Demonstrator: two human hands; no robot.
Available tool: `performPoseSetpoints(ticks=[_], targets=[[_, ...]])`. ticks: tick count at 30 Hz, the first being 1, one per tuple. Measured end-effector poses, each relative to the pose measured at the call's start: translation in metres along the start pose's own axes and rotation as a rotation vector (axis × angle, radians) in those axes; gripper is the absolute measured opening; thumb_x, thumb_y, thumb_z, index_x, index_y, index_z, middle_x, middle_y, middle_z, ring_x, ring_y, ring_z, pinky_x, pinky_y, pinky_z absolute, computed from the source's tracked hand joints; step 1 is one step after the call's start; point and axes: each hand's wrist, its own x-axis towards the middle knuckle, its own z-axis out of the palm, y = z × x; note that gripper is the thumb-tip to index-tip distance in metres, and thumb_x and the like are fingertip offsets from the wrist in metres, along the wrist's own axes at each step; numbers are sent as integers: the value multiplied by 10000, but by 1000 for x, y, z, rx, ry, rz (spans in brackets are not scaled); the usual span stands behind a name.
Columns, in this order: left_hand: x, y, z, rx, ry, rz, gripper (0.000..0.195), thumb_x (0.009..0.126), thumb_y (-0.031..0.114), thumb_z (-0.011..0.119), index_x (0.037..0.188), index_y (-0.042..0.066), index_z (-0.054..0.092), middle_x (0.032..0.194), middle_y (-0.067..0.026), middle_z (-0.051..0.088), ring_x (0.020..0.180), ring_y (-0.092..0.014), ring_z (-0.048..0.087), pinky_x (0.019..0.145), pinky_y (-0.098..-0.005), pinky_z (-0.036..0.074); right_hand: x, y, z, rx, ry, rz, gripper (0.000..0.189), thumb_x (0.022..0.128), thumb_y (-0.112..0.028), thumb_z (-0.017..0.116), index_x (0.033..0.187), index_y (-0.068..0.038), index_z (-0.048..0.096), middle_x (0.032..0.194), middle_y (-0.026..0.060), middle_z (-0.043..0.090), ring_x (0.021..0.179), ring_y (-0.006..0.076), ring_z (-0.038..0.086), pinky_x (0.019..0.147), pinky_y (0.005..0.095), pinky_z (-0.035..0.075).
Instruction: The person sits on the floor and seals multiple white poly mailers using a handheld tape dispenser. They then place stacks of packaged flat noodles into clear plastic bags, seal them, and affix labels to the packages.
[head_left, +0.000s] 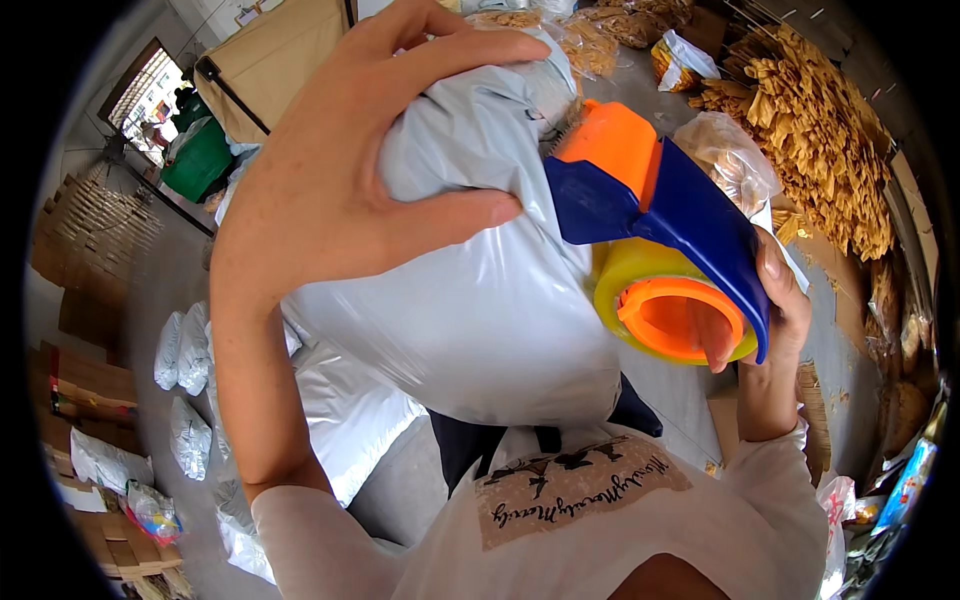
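A full white plastic mailing bag (465, 322) fills the middle of the view, its upper end gathered into a bunched neck. My left hand (337, 157) is closed around that neck, thumb on the near side and fingers over the top. In my right hand (780, 292) is a blue and orange tape gun (697, 210), with fingers reaching into its orange hub. A roll of yellowish clear packing tape (611, 292) sits on the hub. The gun's toothed cutting edge lies against the bag's gathered end; whether tape sticks there is hard to tell.
Several more white bags (191, 435) lie on the floor at left, and a large one (352, 405) lies beneath the held bag. A heap of dried yellow-brown material (817, 142) stands at upper right. A green tub (199, 157) and a beige covered object (277, 64) are at upper left.
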Motion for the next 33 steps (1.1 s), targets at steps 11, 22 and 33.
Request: performPoseSetpoints(ticks=[11, 22, 33], targets=[[-16, 0, -14, -27, -8, -225, 531, 586, 154, 516, 1090, 18, 616, 1051, -123, 500, 991, -243, 500, 888, -291, 354, -31, 65, -190, -180, -315, 530, 674, 623, -324, 730, 1066, 147, 540, 797, 179, 643, 546, 208, 638, 517, 277, 546], [-14, 12, 2, 54, 79, -66, 454, 612, 34, 461, 1030, 43, 639, 1199, -171, 513, 1079, -306, 525, 937, -333, 376, 9, -20, -92, -1124, -633, 481, 438, 785, -356, 659, 926, 52, 589, 615, 98, 581, 559, 174, 612, 513, 284, 474], [-24, 22, 14, 83, 177, -123, 358, 670, 155, 728, 999, 49, 638, 1182, -171, 547, 980, -331, 585, 846, -349, 449, 16, -12, -58, -723, -97, 65, 454, 899, -241, 591, 1208, 61, 452, 855, 82, 619, 585, 129, 592, 587, 245, 500]])
